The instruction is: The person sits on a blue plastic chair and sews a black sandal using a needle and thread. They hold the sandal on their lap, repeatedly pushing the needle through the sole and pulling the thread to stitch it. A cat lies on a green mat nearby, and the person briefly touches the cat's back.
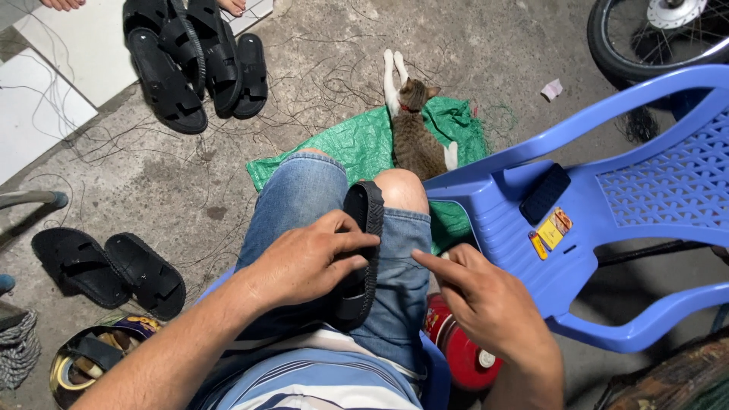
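— Since the left hand only clamps the black sandal on edge between the knees, fingers curled over its sole, could it roll off?

— Likely, toward the cat (just ahead). The right hand grips nothing, forefinger out, others loosely bent, beside the blue chair.

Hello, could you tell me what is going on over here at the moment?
A person sits with a black sandal standing on edge between their knees. The left hand grips it from the side; the right hand is beside it, forefinger pointing at the denim shorts, holding nothing visible. A cat lies on a green sheet ahead, a blue plastic chair lies tipped over at the right, and more black sandals lie on the concrete floor.
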